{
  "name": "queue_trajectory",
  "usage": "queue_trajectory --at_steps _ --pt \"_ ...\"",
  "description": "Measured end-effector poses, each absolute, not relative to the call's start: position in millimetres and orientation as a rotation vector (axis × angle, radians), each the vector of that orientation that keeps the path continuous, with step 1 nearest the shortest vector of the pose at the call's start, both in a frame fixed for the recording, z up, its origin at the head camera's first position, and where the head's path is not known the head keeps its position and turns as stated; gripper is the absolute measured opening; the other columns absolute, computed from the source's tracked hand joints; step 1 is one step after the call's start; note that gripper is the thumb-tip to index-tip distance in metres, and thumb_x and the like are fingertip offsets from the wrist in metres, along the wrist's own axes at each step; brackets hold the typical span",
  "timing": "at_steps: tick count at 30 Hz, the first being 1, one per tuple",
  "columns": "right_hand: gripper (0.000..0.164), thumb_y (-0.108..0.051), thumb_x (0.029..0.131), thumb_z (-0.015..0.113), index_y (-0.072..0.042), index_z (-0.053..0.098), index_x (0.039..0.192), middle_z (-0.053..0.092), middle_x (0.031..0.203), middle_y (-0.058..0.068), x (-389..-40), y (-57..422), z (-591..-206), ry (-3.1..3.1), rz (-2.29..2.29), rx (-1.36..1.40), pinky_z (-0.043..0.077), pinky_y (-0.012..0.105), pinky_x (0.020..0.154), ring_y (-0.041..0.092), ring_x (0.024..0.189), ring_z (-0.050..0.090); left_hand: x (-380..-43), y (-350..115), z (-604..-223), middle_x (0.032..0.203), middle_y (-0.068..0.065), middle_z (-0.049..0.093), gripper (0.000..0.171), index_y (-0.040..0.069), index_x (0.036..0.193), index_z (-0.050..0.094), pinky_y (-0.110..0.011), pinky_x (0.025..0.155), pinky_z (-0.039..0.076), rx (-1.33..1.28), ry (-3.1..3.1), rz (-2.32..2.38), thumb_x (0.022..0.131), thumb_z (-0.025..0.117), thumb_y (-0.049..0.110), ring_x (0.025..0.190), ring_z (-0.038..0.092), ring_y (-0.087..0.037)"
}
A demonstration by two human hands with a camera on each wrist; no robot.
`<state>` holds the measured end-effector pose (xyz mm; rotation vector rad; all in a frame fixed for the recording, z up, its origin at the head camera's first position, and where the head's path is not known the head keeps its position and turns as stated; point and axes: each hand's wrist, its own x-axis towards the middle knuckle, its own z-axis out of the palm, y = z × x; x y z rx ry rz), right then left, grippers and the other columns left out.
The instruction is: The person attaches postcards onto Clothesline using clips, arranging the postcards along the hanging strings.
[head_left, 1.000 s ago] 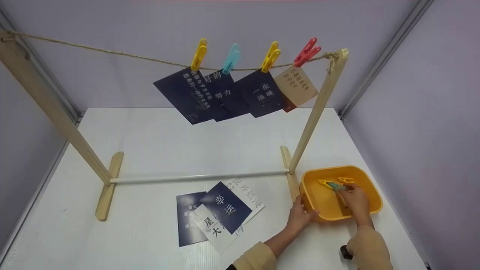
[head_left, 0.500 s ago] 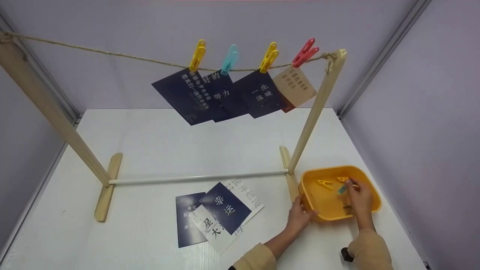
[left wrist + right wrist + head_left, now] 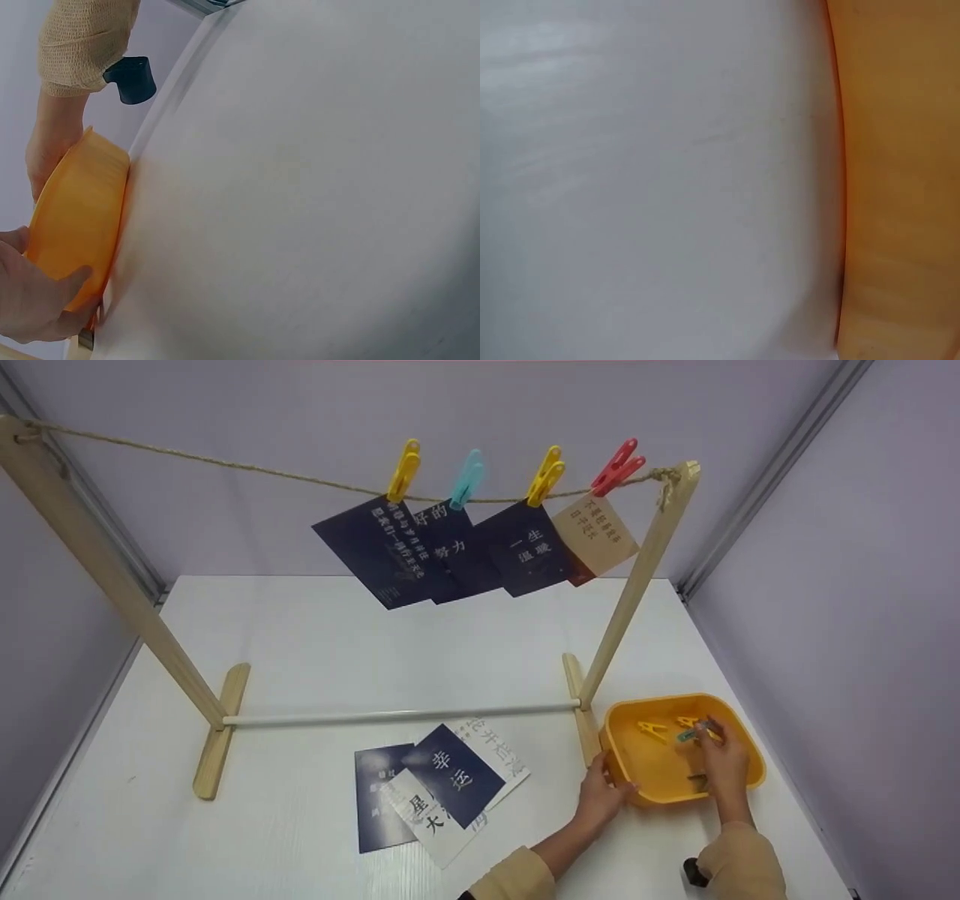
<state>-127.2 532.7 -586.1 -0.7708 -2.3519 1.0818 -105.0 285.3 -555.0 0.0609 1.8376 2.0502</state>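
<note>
In the head view my left hand holds the near left corner of the yellow-orange plastic basin. The left wrist view shows its thumb along the outer wall of the basin. Over the basin's right half, my right hand pinches a teal clothespin, partly hidden by the fingers. A yellow clothespin lies on the basin floor to the left; another yellow clothespin lies right behind the fingertips. A small dark piece shows beside the right hand.
A wooden stand carries a twine line with several cards hung by yellow, blue and red clothespins. Loose cards overlap on the white table left of the basin. A side wall rises at the right.
My right hand has shifted slightly right in the basin, bringing the teal clothespin away from the left yellow one. My left hand stays at the basin's corner.
</note>
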Motion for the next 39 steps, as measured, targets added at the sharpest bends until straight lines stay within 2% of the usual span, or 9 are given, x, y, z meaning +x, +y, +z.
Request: queue_trajectory --at_steps 3,8,11,15,23,27,33,39 --pt "0.051 -0.046 0.074 0.051 -0.020 0.044 0.117 0.047 0.114 0.003 -126.3 531.3 -583.0 -2.349 1.138 -0.781 0.042 0.024 0.073 0.016 0.097 0.047 -104.9 284.9 -555.8 0.109 -0.002 0.046 0.060 0.009 0.119 0.038 -0.024 0.069 0.044 0.054 1.839 2.053 0.065 0.066 0.006 0.092 0.047 -0.014" --pt "0.050 -0.036 0.074 0.057 -0.012 0.044 0.115 0.048 0.111 0.009 -124.2 525.4 -573.0 -2.303 1.260 -0.652 0.042 0.015 0.068 0.014 0.094 0.048 -105.1 284.3 -556.0 0.108 -0.002 0.046 0.061 0.009 0.119 0.038 -0.023 0.068 0.044 0.052 1.838 2.047 0.065 0.067 0.008 0.090 0.048 -0.014" --pt "0.053 -0.040 0.071 0.057 -0.015 0.043 0.116 0.049 0.108 0.004 -126.2 526.2 -578.5 -2.275 1.269 -0.694 0.040 0.012 0.067 0.008 0.092 0.048 -105.0 283.2 -556.2 0.106 -0.001 0.046 0.062 0.009 0.119 0.038 -0.024 0.067 0.044 0.047 1.831 2.049 0.065 0.067 0.008 0.089 0.048 -0.015" --pt "0.057 -0.045 0.070 0.056 -0.013 0.043 0.116 0.049 0.108 0.004 -128.6 530.8 -587.0 -2.320 1.237 -0.754 0.041 0.016 0.070 0.010 0.093 0.047 -104.5 281.4 -556.1 0.104 0.001 0.046 0.061 0.011 0.119 0.038 -0.024 0.067 0.044 0.036 1.827 2.049 0.065 0.067 0.009 0.088 0.048 -0.014" --pt "0.047 -0.042 0.068 0.060 -0.013 0.052 0.105 0.054 0.096 0.003 -128.3 534.9 -587.0 -2.278 1.118 -0.736 0.041 0.011 0.060 0.008 0.083 0.052 -106.2 275.3 -551.3 0.114 -0.001 0.042 0.066 0.008 0.122 0.033 -0.024 0.073 0.042 0.142 1.832 1.994 0.066 0.067 0.016 0.098 0.044 -0.014" --pt "0.048 -0.044 0.065 0.061 -0.016 0.053 0.103 0.055 0.093 0.000 -129.7 537.7 -592.0 -2.201 1.090 -0.740 0.041 0.013 0.061 0.007 0.082 0.052 -110.7 266.8 -548.2 0.107 0.001 0.046 0.060 0.008 0.120 0.037 -0.024 0.071 0.042 0.214 1.861 1.890 0.068 0.066 0.019 0.094 0.045 -0.014" --pt "0.043 -0.038 0.065 0.064 -0.017 0.055 0.102 0.057 0.094 0.002 -134.3 536.6 -597.0 -2.102 1.128 -0.626 0.043 0.016 0.066 0.011 0.083 0.054 -124.3 228.5 -539.7 0.099 0.002 0.051 0.042 0.012 0.108 0.050 -0.023 0.064 0.044 0.359 1.849 1.744 0.069 0.065 0.021 0.084 0.050 -0.011" --pt "0.037 -0.027 0.068 0.066 -0.014 0.056 0.101 0.057 0.093 0.004 -137.8 502.4 -573.8 -2.092 1.176 -0.480 0.042 0.015 0.066 0.011 0.083 0.053 -144.4 156.8 -532.7 0.099 -0.001 0.054 0.041 0.012 0.107 0.051 -0.023 0.067 0.042 0.615 1.967 1.619 0.072 0.061 0.032 0.085 0.051 -0.012"
